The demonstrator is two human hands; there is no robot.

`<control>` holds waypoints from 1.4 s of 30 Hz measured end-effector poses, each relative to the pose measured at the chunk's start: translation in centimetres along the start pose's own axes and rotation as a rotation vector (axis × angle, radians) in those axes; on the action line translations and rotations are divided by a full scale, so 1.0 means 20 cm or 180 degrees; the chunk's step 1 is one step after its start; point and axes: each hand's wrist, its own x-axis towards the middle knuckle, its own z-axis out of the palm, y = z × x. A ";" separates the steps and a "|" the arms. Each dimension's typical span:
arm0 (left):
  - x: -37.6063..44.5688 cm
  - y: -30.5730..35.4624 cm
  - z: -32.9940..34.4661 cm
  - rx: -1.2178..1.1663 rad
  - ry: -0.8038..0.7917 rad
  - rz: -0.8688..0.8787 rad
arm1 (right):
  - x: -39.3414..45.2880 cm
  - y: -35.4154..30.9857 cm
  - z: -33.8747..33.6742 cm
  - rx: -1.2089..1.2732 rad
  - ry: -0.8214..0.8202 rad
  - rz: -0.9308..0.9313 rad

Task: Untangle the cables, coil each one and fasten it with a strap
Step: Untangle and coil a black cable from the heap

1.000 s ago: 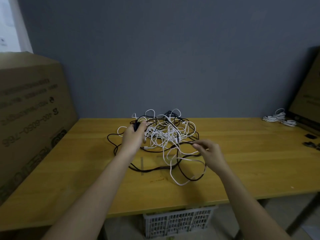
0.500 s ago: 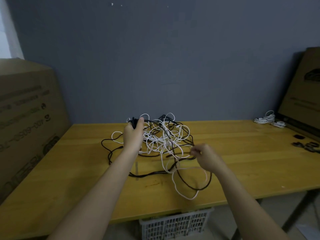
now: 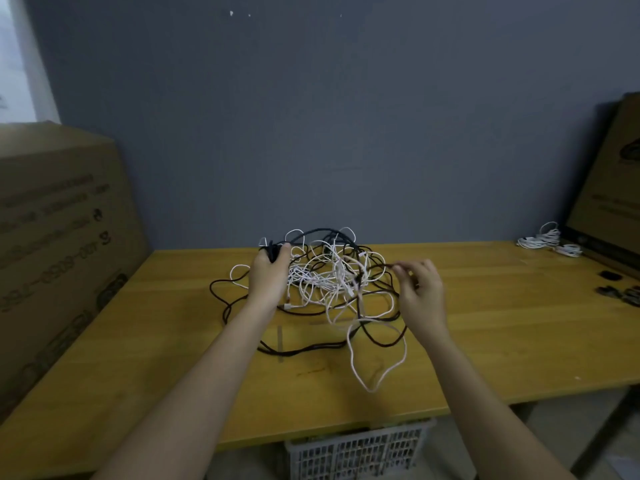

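A tangle of white and black cables [image 3: 325, 278] lies in the middle of the wooden table [image 3: 502, 327]. My left hand [image 3: 268, 275] grips a bunch of black cable [image 3: 272, 251] at the tangle's left side, lifted a little. My right hand [image 3: 420, 289] pinches a dark cable strand [image 3: 377, 267] at the tangle's right side, held above the table. A long white loop [image 3: 377, 358] trails toward the table's near edge. Black loops [image 3: 221, 296] spread out to the left.
Coiled white cables [image 3: 545, 239] lie at the far right of the table. Small black straps [image 3: 620, 292] lie near the right edge. Large cardboard boxes stand at the left [image 3: 59, 244] and right [image 3: 609, 188]. A grey plastic crate [image 3: 360, 452] sits under the table.
Both hands have risen slightly, lifting the tangle. My right hand moved up and to the right, drawing a dark strand out, and the white loop now hangs closer to the near edge.
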 end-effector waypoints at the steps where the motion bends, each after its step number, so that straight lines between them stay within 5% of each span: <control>1: -0.01 0.00 0.01 0.0045 -0.0094 -0.0007 | 0.01 -0.04 0.01 0.0120 -0.0089 -0.0043; 4: -0.03 0.01 0.04 0.0157 -0.0349 0.0044 | 0.03 -0.12 0.04 0.0181 -0.1028 0.0007; 6: -0.04 0.01 0.05 0.0152 -0.0389 0.0082 | 0.03 -0.10 0.06 -0.0039 -0.1217 0.0006; 12: -0.02 0.03 -0.01 0.0074 -0.0051 0.0109 | 0.07 -0.05 -0.01 -0.0096 0.0459 0.0150; 15: 0.01 0.05 -0.04 -0.0066 0.0084 0.0145 | 0.13 -0.04 -0.04 -0.0146 0.0772 0.0309; 17: 0.02 0.07 -0.05 -0.0112 0.0054 0.0183 | 0.20 0.00 -0.03 -0.0377 0.0406 0.0616; 21: 0.01 0.11 -0.06 -0.0026 -0.0358 0.0308 | 0.24 0.02 0.01 -0.1150 -0.1493 0.1119; 25: 0.01 0.13 -0.06 0.0046 -0.0837 0.0432 | 0.16 -0.12 0.10 0.0059 -0.1668 0.0585; 29: -0.04 0.20 -0.06 -0.0250 -0.1423 0.0423 | 0.16 -0.17 0.21 -0.0077 -0.1893 0.0440; 36: -0.05 0.25 -0.15 0.0189 -0.2653 0.0208 | 0.34 -0.33 0.23 0.1253 -0.0356 0.0525; 38: -0.07 0.25 -0.15 -0.0218 -0.2717 0.0223 | 0.33 -0.34 0.27 0.1036 -0.0672 0.0508; 42: -0.07 0.26 -0.13 -0.1071 -0.1883 0.0328 | 0.10 -0.21 0.36 0.1008 -0.1971 0.0828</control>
